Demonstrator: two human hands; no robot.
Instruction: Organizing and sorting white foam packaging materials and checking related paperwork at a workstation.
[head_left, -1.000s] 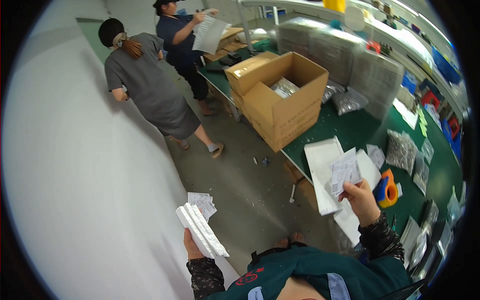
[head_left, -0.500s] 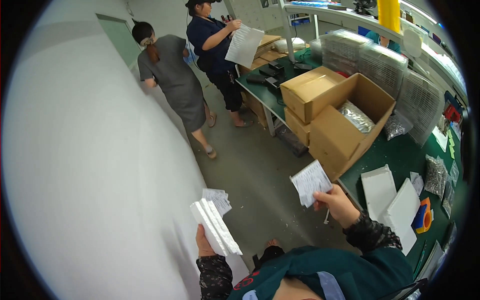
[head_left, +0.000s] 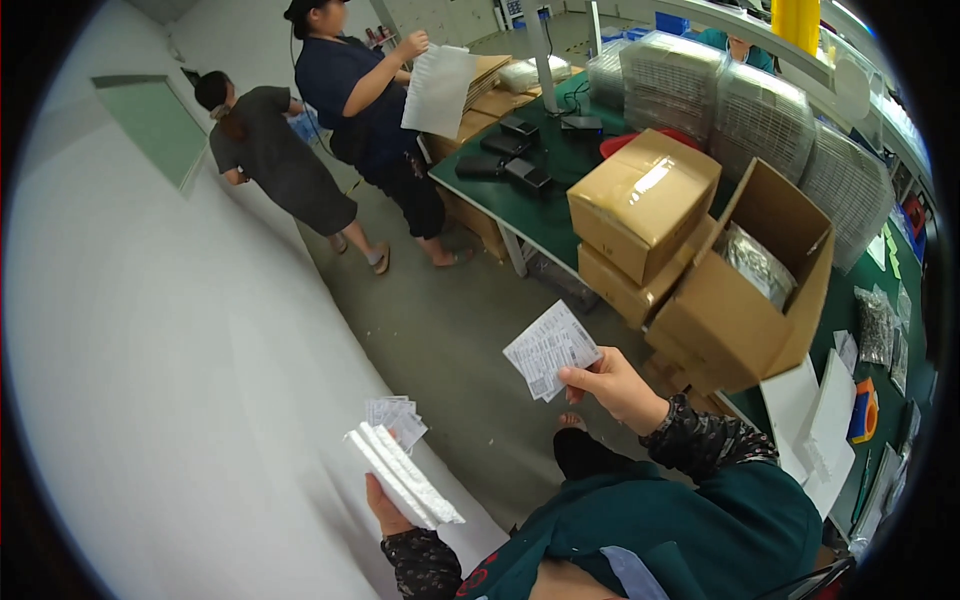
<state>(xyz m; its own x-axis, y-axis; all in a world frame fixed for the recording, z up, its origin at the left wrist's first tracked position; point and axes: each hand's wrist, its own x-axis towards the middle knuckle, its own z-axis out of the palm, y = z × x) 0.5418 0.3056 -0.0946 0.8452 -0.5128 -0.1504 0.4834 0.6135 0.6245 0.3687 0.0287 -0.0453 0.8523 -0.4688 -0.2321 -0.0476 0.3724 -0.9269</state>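
My left hand (head_left: pixel 385 505), low and left of centre, is closed around white foam slabs (head_left: pixel 405 475) pressed side by side. A fan of printed paper slips (head_left: pixel 397 418) sticks out beyond the slabs; the fingers holding them are hidden behind the foam. Out in front of my body, my right hand (head_left: pixel 620 385) pinches a small stack of printed slips (head_left: pixel 552 352) between thumb and fingers. Both hands are in the air over the floor, apart from each other.
A green table (head_left: pixel 540 215) runs along the right, bearing an open carton (head_left: pixel 730 330), stacked closed boxes (head_left: pixel 645 205), clear plastic trays (head_left: pixel 675 85) and a tape roll (head_left: pixel 863 410). A white wall (head_left: pixel 180 380) is at left. Two people stand ahead, one holding a white sheet (head_left: pixel 440 90).
The view has shifted forward and turned right. My right hand with its slips has come closer to my left hand. The person in grey has walked farther off along the wall.
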